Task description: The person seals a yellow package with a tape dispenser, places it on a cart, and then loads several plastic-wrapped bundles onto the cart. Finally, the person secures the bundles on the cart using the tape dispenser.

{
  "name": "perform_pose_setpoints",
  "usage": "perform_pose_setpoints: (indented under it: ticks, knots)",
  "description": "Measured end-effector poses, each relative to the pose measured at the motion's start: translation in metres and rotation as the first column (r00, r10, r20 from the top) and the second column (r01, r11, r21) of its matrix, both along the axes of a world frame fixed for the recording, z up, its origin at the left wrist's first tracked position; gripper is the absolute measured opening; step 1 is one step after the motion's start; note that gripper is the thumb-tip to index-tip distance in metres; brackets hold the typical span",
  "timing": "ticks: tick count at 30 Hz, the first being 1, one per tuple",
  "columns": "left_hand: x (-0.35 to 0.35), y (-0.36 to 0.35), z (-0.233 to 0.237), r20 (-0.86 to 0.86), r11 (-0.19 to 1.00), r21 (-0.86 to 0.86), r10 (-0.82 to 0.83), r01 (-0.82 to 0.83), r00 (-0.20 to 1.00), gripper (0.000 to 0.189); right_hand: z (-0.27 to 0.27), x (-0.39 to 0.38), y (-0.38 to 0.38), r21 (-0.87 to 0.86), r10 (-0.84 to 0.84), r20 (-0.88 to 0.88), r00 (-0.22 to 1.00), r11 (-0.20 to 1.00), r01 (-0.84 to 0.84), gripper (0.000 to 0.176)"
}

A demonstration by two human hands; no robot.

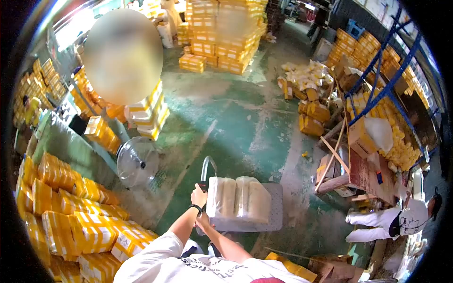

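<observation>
Right, the left hand point(199, 194) is curled closed around the dark grip of the curved metal handle point(205, 166), a black wristband point(196, 207) just behind it. The right hand point(203, 220) is at the near part of the handle, nearer the body, though its fingers are partly hidden and I can't tell how far they close. Just to the right of both hands sits the grey cart point(276, 207), carrying two pale, plastic-wrapped bundles point(252, 199) side by side on its flat bed. Look left and ahead of the hands: a round fan point(138, 162) stands on the green floor point(238, 141). Nearer the body on that same side, yellow-taped boxes point(92, 233) are piled up, while a tall stack of cartons point(203, 30) rises well ahead. Over to the far right of the hands there's a cluttered wooden table point(363, 177), with a person in white point(411, 218) near it.
</observation>
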State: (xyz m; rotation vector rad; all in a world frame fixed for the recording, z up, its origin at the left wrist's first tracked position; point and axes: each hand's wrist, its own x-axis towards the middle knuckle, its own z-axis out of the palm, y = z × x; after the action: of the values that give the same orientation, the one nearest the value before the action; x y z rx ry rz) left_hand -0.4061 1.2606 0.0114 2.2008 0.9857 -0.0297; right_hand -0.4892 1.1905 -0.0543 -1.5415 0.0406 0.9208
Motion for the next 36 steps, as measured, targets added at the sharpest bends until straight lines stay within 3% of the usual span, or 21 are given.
perform_pose_setpoints:
  ticks: [1,3,4,5,7,9,11,13,15,17,19,23,25,26,27,30,33,34,36]
  knots:
    - [0.008,-0.013,-0.001,0.009,1.0,0.01,-0.017,0.017,1.0,0.035,-0.003,0.004,-0.011,-0.028,-0.024,0.084,0.996,0.999,0.027,0.018]
    - [0.023,-0.042,-0.005,0.03,0.999,0.029,-0.047,0.046,0.998,0.033,-0.012,0.01,-0.034,0.014,-0.155,0.077,0.985,0.988,0.154,0.017]
    - [0.029,-0.055,-0.008,0.044,0.998,0.027,-0.064,0.063,0.997,0.032,-0.01,0.013,-0.046,0.063,-0.287,0.086,0.954,0.957,0.283,0.017]
    - [0.037,-0.068,-0.011,0.063,0.996,0.025,-0.083,0.081,0.995,0.03,-0.024,0.02,-0.056,-0.067,-0.191,0.039,0.981,0.979,0.193,0.014]
    - [0.05,-0.093,-0.014,0.098,0.992,-0.025,-0.122,0.125,0.988,0.028,-0.007,0.03,-0.083,-0.055,-0.277,0.12,0.953,0.957,0.285,0.011]
    - [0.06,-0.115,-0.018,0.266,0.973,-0.01,-0.22,0.231,0.939,0.029,-0.023,0.039,-0.103,-0.103,-0.328,0.287,0.9,0.924,0.369,0.009]
    - [0.069,-0.136,0.002,0.269,0.909,-0.274,-0.241,0.314,0.933,0.033,-0.024,0.047,-0.126,-0.055,-0.465,-0.01,0.885,0.884,0.464,0.008]
    - [0.081,-0.156,-0.001,0.267,0.851,-0.378,-0.277,0.364,0.923,0.038,-0.03,0.058,-0.147,-0.116,-0.479,-0.06,0.876,0.875,0.47,0.009]
    - [0.094,-0.18,-0.011,0.276,0.836,-0.369,-0.318,0.406,0.907,0.039,0.003,0.073,-0.172,-0.107,-0.536,-0.278,0.797,0.842,0.529,0.013]
    - [0.107,-0.205,-0.041,0.26,0.824,-0.346,-0.376,0.449,0.89,0.042,-0.002,0.096,-0.195,-0.042,-0.582,-0.37,0.724,0.79,0.612,0.016]
    - [0.121,-0.224,-0.044,0.13,0.757,-0.444,-0.476,0.48,0.87,0.046,-0.034,0.103,-0.216,0.018,-0.615,-0.455,0.644,0.716,0.698,0.021]
    - [0.169,-0.255,-0.015,0.203,0.526,-0.54,-0.677,0.658,0.708,0.048,-0.14,0.088,-0.266,0.127,-0.622,-0.606,0.496,0.54,0.832,0.03]
    - [0.19,-0.281,-0.047,0.241,0.386,-0.53,-0.785,0.755,0.571,0.047,-0.104,0.121,-0.263,0.015,-0.691,-0.573,0.441,0.529,0.848,0.028]
    - [0.207,-0.281,-0.023,0.254,0.273,-0.636,-0.809,0.722,0.53,0.049,-0.075,0.141,-0.257,-0.034,-0.72,-0.553,0.419,0.522,0.852,0.028]
    - [0.212,-0.289,-0.012,0.19,0.295,-0.581,-0.857,0.759,0.479,0.049,-0.052,0.16,-0.254,-0.068,-0.742,-0.536,0.404,0.515,0.855,0.027]
    - [0.22,-0.289,0.003,0.21,0.192,-0.621,-0.893,0.76,0.397,0.053,-0.007,0.195,-0.25,-0.124,-0.782,-0.493,0.382,0.497,0.859,0.026]
    - [0.204,-0.3,-0.028,0.184,0.224,-0.633,-0.887,0.741,0.424,0.058,0.025,0.216,-0.252,-0.152,-0.807,-0.455,0.375,0.486,0.861,0.025]
    - [0.203,-0.301,-0.031,0.15,0.21,-0.595,-0.919,0.776,0.363,0.063,0.035,0.221,-0.251,-0.157,-0.81,-0.449,0.376,0.486,0.859,0.025]
    - [0.206,-0.298,-0.03,0.161,0.156,-0.682,-0.921,0.715,0.354,0.068,0.047,0.227,-0.255,-0.16,-0.812,-0.44,0.383,0.491,0.856,0.024]
